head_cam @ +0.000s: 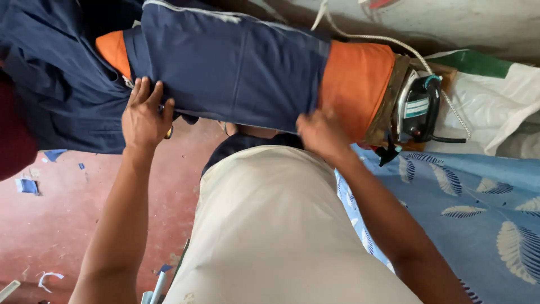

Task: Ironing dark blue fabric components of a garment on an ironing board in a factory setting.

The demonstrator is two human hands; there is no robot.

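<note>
Soft, even daylight, fairly bright; no hard shadows. Mild glare on the iron (pixel 419 107). The right hand (pixel 320 132) is slightly motion-blurred; edges bend a little.

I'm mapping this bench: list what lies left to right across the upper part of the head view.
Left hand on the navy garment → right hand at the garment's edge → orange padded board end → iron → white sack.

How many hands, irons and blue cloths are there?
Hands: 2, the left hand and the right hand, both on the navy garment.
Irons: 1, the iron standing on end.
Blue cloths: 2, the navy garment and the feather-print cloth.
Total: 5
</note>
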